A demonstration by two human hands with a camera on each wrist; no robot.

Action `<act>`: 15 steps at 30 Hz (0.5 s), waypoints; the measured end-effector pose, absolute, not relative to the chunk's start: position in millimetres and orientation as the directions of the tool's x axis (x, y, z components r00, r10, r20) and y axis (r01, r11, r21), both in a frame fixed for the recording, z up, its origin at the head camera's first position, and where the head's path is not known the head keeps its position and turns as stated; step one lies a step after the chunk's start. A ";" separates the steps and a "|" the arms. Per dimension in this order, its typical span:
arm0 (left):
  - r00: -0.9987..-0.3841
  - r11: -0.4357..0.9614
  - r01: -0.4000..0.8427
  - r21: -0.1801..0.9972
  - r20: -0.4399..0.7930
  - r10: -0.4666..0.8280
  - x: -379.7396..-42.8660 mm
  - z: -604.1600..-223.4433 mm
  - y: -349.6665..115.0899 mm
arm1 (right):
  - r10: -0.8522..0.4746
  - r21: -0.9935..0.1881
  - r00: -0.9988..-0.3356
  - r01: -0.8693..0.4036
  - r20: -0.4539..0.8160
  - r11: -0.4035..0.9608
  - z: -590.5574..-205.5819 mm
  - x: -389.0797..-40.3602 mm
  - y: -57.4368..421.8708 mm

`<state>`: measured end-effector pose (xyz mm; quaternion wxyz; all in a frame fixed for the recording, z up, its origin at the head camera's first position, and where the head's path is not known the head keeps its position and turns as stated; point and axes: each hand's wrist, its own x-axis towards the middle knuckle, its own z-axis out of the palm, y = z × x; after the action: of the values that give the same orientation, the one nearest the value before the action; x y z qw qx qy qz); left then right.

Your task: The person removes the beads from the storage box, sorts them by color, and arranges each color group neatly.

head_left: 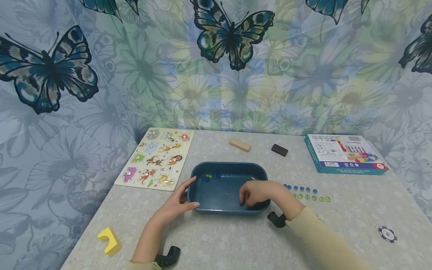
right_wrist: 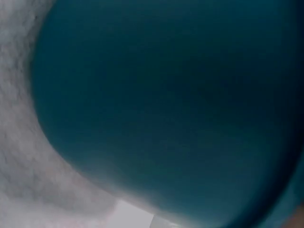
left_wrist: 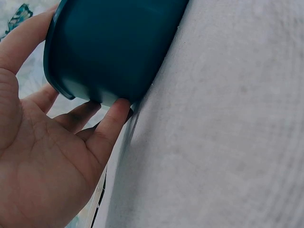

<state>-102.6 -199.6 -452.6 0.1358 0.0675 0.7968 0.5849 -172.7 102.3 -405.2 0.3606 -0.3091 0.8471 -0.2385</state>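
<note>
The grip of the left hand [head_left: 177,202], fingers spread, cups the left end of a dark-teal, rounded plastic tray [head_left: 216,197] on the pale bench [head_left: 229,243]. The curled right hand [head_left: 258,192] dips near its right front corner, any hold unclear. Small round blue and green beads [head_left: 210,176] toward its far-left corner look light, hard, slippery, best pinched sideways.

left hand [head_left: 175,205] spread wide, right hand [head_left: 259,191] curled and angled downward
</note>
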 end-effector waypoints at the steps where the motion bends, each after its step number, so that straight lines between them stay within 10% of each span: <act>1: -0.954 0.307 -0.054 0.950 -0.139 0.265 -102.7 -452.3 -199.3 | -0.691 -0.620 -0.548 -0.351 -0.471 0.701 -405.9 -172.0 101.4; 15: -0.955 0.319 -0.055 0.946 -0.143 0.261 -102.1 -451.2 -198.8 | -0.792 -0.709 -0.494 -0.408 -0.358 0.575 -419.1 -163.6 88.5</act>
<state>-102.1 -198.8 -451.2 0.1359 0.0644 0.8007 0.5798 -163.6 88.5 -419.1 0.3439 -0.3668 0.8181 -0.2793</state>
